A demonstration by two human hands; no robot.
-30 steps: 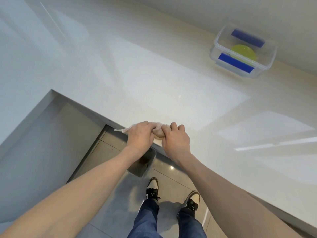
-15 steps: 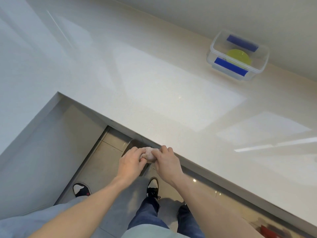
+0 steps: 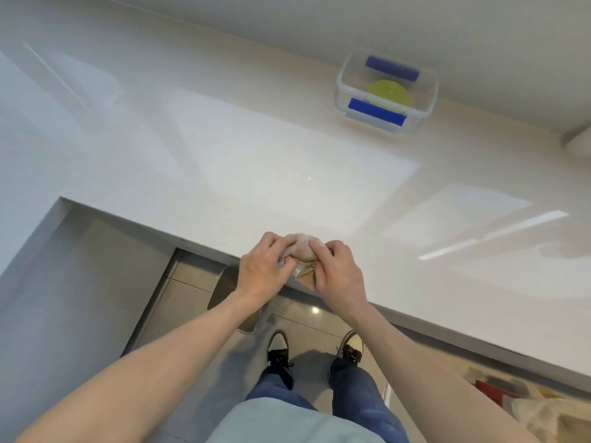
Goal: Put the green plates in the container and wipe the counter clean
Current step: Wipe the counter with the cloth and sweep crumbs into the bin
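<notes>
A clear plastic container (image 3: 425, 100) with blue clips stands at the far right of the pale counter (image 3: 224, 161), near the wall. A green plate (image 3: 388, 92) lies inside it. At the counter's front edge, my left hand (image 3: 263, 271) and my right hand (image 3: 339, 271) together grip a balled-up beige cloth (image 3: 302, 249). The cloth bulges between the fingers and a fold hangs down over the edge.
The counter turns a corner at the left, with a grey cabinet face below. A dark bin (image 3: 228, 290) stands on the tiled floor under my hands. My two shoes are below. A white object (image 3: 579, 143) sits at the far right edge.
Both hands with the cloth dipped below the counter's edge over the bin, then came back up to the edge. The cloth is now bunched into a tighter ball.
</notes>
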